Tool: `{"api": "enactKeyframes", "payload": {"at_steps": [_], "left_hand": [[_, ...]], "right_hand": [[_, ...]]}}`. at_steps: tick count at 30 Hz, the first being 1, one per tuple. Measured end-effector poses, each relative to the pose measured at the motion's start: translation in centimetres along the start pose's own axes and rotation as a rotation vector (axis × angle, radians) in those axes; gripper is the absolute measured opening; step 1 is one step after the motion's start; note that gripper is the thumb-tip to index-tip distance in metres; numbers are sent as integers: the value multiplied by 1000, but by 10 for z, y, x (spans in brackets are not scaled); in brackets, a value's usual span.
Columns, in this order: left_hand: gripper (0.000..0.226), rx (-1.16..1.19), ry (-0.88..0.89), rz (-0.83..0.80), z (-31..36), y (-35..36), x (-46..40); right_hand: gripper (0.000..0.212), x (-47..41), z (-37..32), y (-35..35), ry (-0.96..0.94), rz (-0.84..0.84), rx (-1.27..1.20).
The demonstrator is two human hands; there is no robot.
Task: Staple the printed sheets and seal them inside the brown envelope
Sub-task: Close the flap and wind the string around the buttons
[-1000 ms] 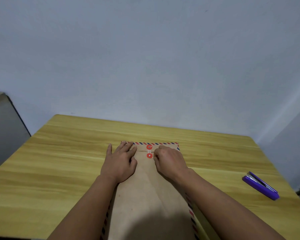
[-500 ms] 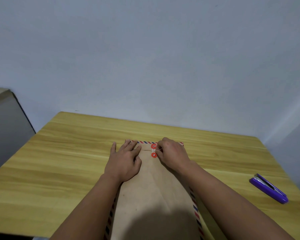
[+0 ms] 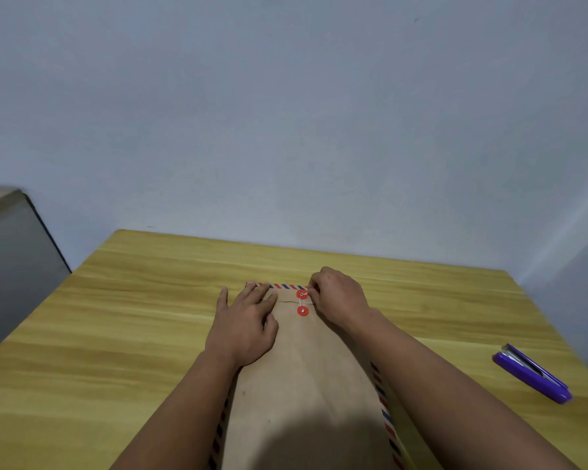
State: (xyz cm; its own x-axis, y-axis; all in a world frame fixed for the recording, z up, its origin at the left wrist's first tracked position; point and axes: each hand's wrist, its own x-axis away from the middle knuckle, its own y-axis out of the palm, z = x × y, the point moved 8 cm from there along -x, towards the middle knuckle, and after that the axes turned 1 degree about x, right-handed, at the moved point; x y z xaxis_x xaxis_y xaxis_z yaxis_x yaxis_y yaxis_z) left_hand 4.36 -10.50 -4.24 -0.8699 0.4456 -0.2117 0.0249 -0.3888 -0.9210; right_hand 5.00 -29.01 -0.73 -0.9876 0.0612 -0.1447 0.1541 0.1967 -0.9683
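Nearest, at the bottom edge of the frame, a dark shadow falls over the brown envelope (image 3: 306, 385), and both forearms enter from the lower corners, cut off before the elbows. The envelope lies flat on the wooden counter (image 3: 116, 334), running from bottom centre up toward the middle; its near end passes out of the frame, and its red-and-blue striped border shows only in strips beside the arms and along the far edge. The printed sheets cannot be seen anywhere in the frame.

Further up, the left hand (image 3: 245, 323) rests palm down on the envelope's left part, fingers straight and spread, holding nothing, its fingertips reaching the flap. Right of it, two red discs sit one above the other at the closed flap: the lower disc (image 3: 302, 311) on the body, the upper disc (image 3: 301, 294) on the flap, with a pale string (image 3: 302, 302) between them. The right hand (image 3: 340, 296) has its fingers curled, pinched at the upper disc; its grip seems to be on the string's end, though that is too small to make out for sure.

At the right of the frame, well apart from the envelope, a purple stapler (image 3: 532, 373) lies on the counter.

Beyond the counter's far edge rises a plain pale wall (image 3: 286, 113); a grey cabinet (image 3: 11, 259) is cut off at the left edge.
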Motion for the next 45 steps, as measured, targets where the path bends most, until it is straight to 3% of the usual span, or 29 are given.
{"api": "enactKeyframes", "payload": {"at_steps": [7, 12, 18, 26, 28, 32, 38, 41, 45], "left_hand": [[57, 1, -6, -20, -1, 1, -1], [56, -29, -3, -30, 1, 0, 0], [56, -18, 1, -26, 2, -1, 0], [57, -20, -9, -32, 0, 1, -1], [58, -22, -10, -25, 0, 1, -1], [57, -15, -19, -12, 0, 2, -1], [65, -54, -21, -31, -3, 4, -1], [70, -73, -6, -41, 0, 3, 0], [78, -193, -24, -192, 6, 5, -3]], "right_hand": [[18, -7, 9, 0, 44, -1, -41], [17, -19, 12, 8, 132, -108, -164], [19, -32, 1, 15, 111, -172, -199], [16, -31, 17, 14, 114, -139, -143], [24, -28, 32, 11, 145, -151, -170], [27, -21, 59, 2, 222, -205, -312], [25, 18, 106, 1, 516, -316, -801], [11, 48, 123, 1, 693, -337, -975], [18, 77, 121, -8, 762, -262, -1067]]}}
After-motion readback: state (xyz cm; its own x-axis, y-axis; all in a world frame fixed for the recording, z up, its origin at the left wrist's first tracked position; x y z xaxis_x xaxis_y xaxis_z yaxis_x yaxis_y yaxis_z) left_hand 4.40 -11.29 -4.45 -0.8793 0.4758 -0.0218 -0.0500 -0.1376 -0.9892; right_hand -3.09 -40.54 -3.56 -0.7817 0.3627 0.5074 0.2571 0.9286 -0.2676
